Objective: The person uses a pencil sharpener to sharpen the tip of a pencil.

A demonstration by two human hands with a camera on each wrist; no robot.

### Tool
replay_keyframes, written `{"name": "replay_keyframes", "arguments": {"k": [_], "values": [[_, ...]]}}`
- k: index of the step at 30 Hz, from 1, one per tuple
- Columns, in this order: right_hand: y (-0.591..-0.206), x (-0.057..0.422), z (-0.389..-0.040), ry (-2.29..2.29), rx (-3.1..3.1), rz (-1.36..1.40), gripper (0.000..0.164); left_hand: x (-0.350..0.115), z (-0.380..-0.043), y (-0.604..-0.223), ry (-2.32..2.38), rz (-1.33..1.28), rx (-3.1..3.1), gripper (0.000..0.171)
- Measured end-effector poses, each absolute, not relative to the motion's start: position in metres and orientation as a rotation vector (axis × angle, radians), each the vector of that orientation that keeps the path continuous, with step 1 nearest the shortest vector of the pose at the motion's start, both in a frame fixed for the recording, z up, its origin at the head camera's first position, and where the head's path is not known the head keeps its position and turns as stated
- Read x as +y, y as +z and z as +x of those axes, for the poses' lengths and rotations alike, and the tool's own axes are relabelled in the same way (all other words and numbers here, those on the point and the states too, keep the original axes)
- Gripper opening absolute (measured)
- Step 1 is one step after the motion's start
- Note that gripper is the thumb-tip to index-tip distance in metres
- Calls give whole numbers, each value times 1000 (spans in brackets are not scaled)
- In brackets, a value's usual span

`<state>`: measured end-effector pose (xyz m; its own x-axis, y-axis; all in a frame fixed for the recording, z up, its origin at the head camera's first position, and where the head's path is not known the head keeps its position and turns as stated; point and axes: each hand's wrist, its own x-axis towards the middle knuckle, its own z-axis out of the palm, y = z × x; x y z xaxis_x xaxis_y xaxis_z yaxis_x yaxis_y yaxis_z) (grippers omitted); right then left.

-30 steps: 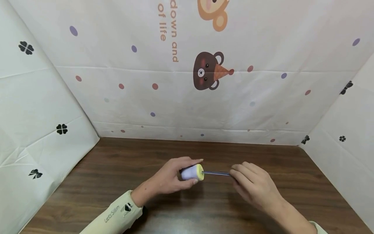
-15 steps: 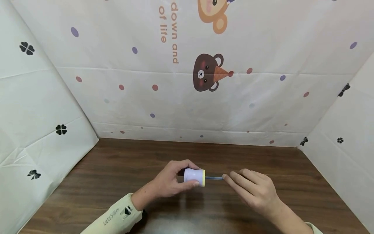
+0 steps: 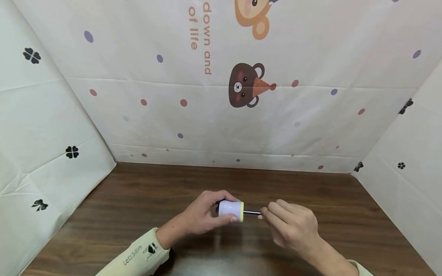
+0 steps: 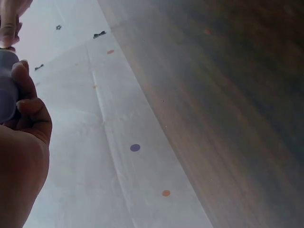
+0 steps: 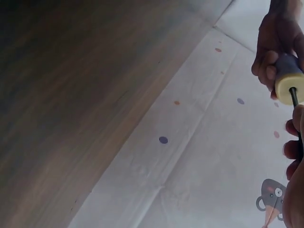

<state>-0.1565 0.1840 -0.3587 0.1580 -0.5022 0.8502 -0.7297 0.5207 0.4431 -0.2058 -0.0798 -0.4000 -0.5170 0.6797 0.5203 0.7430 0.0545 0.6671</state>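
Observation:
My left hand [image 3: 197, 216] holds a lavender, cylinder-like piece [image 3: 229, 209] between thumb and fingers, above the table. Its yellow end [image 3: 242, 212] faces right. A thin, dark, shiny rod [image 3: 252, 212] runs from the middle of that end to my right hand [image 3: 293, 226], whose curled fingers grip it. The rest of the rod is hidden in that hand. In the right wrist view, the rod [image 5: 293, 96] enters the round yellow face [image 5: 285, 90]. Only the lavender side [image 4: 7, 88] shows in the left wrist view.
Beneath both hands lies a dark brown wood-grain table [image 3: 179, 178]. White printed sheets stand around it: a back sheet [image 3: 207, 122] with dots and bears, a left sheet [image 3: 38, 115] and a right sheet [image 3: 414, 199].
My right hand has moved left, and less of the rod shows between the hands. Its fingers, straighter half a second ago, are now more curled. The lavender piece has turned slightly and shifted right.

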Motion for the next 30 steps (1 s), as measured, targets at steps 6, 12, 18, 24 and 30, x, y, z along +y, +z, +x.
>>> {"name": "replay_keyframes", "arguments": {"k": [6,12,18,24,30], "values": [[-363,188,-148,230,-1769,1046,41,-78,-206,-400,-1362,-1544,-2201,33],[-371,194,-143,332,-2106,952,30,-76,-205,-399,-1198,-1537,-2174,37],[-360,194,-137,803,-2757,705,35,-77,-204,-399,-1035,-1547,-2145,42],[-348,199,-146,1276,-3002,685,37,-76,-203,-399,-976,-1544,-2116,42],[-355,203,-149,761,-2541,959,11,-76,-200,-398,-1120,-1402,-2223,39]]}}
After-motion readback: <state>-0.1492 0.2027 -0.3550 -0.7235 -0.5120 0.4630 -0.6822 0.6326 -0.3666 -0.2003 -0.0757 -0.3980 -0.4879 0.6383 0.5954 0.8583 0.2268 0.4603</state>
